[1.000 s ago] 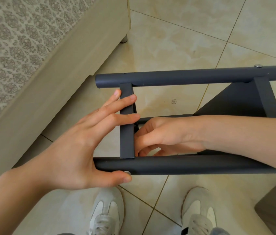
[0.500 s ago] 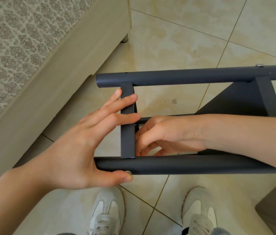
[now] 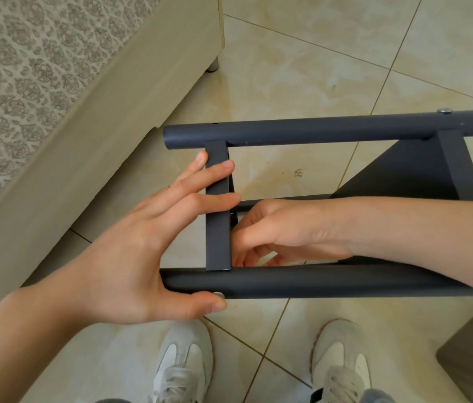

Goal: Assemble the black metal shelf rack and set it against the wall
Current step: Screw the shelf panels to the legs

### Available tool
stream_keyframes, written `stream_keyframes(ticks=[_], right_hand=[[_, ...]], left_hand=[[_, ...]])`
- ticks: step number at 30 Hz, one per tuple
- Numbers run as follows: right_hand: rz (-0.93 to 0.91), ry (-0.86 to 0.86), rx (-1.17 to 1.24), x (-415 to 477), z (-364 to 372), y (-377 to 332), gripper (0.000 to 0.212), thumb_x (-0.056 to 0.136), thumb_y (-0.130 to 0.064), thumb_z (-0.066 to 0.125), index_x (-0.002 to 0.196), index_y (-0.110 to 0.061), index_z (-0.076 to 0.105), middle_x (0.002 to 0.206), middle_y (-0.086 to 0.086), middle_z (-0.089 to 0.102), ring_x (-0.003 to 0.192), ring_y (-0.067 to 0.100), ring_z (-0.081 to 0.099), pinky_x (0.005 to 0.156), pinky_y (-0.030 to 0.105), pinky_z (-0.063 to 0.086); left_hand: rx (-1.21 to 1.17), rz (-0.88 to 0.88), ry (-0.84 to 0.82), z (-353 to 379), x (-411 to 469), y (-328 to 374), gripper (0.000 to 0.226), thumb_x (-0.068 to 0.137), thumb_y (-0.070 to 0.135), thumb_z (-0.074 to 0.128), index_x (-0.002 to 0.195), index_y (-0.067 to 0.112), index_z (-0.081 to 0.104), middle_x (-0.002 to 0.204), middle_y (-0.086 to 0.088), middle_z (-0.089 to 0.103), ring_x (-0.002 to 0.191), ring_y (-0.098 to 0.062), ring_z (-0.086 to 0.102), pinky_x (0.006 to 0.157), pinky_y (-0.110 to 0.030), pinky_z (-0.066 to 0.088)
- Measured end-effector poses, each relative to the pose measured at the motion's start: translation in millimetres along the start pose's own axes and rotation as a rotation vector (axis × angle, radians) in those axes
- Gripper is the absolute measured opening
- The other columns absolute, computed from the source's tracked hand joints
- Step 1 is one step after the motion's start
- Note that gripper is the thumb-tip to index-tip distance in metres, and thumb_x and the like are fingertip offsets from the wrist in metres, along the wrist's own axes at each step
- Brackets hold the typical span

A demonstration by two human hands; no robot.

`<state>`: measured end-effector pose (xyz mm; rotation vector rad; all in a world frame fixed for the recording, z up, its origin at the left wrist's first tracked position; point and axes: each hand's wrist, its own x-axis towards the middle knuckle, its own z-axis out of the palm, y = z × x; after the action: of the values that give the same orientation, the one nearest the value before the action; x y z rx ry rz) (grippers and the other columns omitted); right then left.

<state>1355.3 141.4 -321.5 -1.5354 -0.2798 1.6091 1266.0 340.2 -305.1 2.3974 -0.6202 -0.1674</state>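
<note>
Seen from the head camera, the black metal shelf rack (image 3: 398,175) lies on its side just above the cream tiled floor (image 3: 302,68), directly in front of the person's white lace-up shoes (image 3: 183,367). Its two round black tubes, the far tube (image 3: 331,132) and the near tube (image 3: 331,282), run left to right. A flat black crossbar (image 3: 217,237) joins them close to their left ends.

The left hand (image 3: 130,257) is spread flat. Its straight fingers press on the crossbar from the left, and its thumb lies along the near tube beside a small silver screw head (image 3: 218,294).

The right hand (image 3: 276,231) reaches in from the right between the tubes, its fingers curled tight against the crossbar's right face. Whether it pinches a fastener there cannot be told, since the bar and the fingers hide that spot.

The joint being worked on seems to sit at the crossbar, between the two hands. The right hand is nearer to it, while the left braces the frame from the other side. The rack's long axis runs off to the right. A beige upholstered base with patterned fabric (image 3: 84,112) stands to the left.
</note>
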Motion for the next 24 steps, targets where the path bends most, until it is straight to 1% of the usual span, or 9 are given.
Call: stream_keyframes(ticks=[4,6,9,11,15,19,20,22,24], right_hand=[[-0.011,-0.036,0.061,-1.3,-2.1,-1.0,0.014,0.087,-0.014,0.062,0.096,-0.008,0.071,0.088,0.006,0.068,0.085,0.017,0.06,0.082,0.034,0.045],[-0.01,-0.029,0.043,-1.3,-1.4,-0.8,0.013,0.087,-0.012,0.062,0.095,-0.007,0.072,0.086,0.006,0.068,0.084,0.017,0.06,0.081,0.034,0.046],[0.005,0.003,0.003,-0.6,0.2,-0.3,0.014,0.088,-0.016,0.062,0.083,-0.012,0.074,0.082,0.003,0.07,0.08,0.014,0.062,0.079,0.032,0.046],[0.011,-0.008,0.024,-1.0,-0.5,-0.6,0.014,0.089,-0.018,0.06,0.087,-0.012,0.073,0.085,0.003,0.07,0.083,0.015,0.061,0.081,0.033,0.046],[0.0,-0.027,0.06,-1.1,-1.3,-0.8,0.016,0.089,-0.011,0.061,0.1,-0.004,0.07,0.09,0.008,0.067,0.087,0.018,0.059,0.08,0.033,0.046],[0.025,0.01,0.007,-1.0,0.5,-1.3,0.015,0.089,-0.017,0.062,0.082,-0.012,0.074,0.081,0.002,0.071,0.08,0.014,0.062,0.081,0.033,0.047],[0.031,0.002,0.02,-1.5,0.2,-1.8,0.016,0.09,-0.019,0.061,0.083,-0.012,0.074,0.083,0.002,0.071,0.082,0.015,0.062,0.082,0.033,0.047],[0.031,-0.033,0.062,-1.9,-0.3,-2.2,0.019,0.091,-0.017,0.059,0.099,-0.006,0.073,0.092,0.005,0.069,0.089,0.019,0.06,0.085,0.035,0.046],[0.021,-0.04,0.089,-1.8,-0.5,-1.8,0.02,0.091,-0.012,0.059,0.106,-0.004,0.069,0.092,0.007,0.066,0.089,0.02,0.058,0.084,0.036,0.045]], left_hand=[[-0.002,0.004,-0.001,-0.2,0.7,0.2,0.088,0.072,0.058,0.074,0.146,0.026,0.04,0.167,0.009,0.019,0.156,-0.019,0.006,0.122,-0.023,0.014],[-0.003,0.003,0.0,-0.5,0.3,0.1,0.088,0.072,0.059,0.074,0.146,0.026,0.04,0.167,0.01,0.018,0.156,-0.019,0.006,0.122,-0.023,0.013],[0.004,0.002,0.0,-0.3,0.1,0.3,0.088,0.072,0.059,0.074,0.146,0.025,0.04,0.167,0.01,0.018,0.156,-0.019,0.006,0.122,-0.024,0.014],[0.0,0.001,0.0,-0.4,0.3,0.7,0.088,0.072,0.059,0.074,0.146,0.026,0.04,0.167,0.01,0.019,0.156,-0.019,0.006,0.122,-0.024,0.014],[0.005,0.002,0.002,-0.5,0.3,0.8,0.088,0.072,0.059,0.074,0.146,0.025,0.04,0.167,0.009,0.019,0.156,-0.019,0.006,0.122,-0.024,0.014],[0.004,0.002,0.0,-0.3,0.7,1.1,0.088,0.072,0.058,0.074,0.146,0.024,0.041,0.167,0.009,0.019,0.156,-0.019,0.006,0.122,-0.024,0.014],[0.004,0.002,0.001,-0.3,0.7,1.1,0.088,0.071,0.058,0.074,0.146,0.024,0.041,0.167,0.009,0.018,0.156,-0.019,0.006,0.122,-0.024,0.013],[0.003,0.002,0.002,-0.1,0.9,1.0,0.089,0.071,0.059,0.074,0.146,0.024,0.041,0.167,0.01,0.018,0.156,-0.019,0.006,0.122,-0.023,0.013],[0.001,0.001,0.002,0.2,0.9,0.7,0.089,0.071,0.059,0.074,0.146,0.026,0.04,0.167,0.01,0.018,0.156,-0.018,0.006,0.122,-0.023,0.013]])
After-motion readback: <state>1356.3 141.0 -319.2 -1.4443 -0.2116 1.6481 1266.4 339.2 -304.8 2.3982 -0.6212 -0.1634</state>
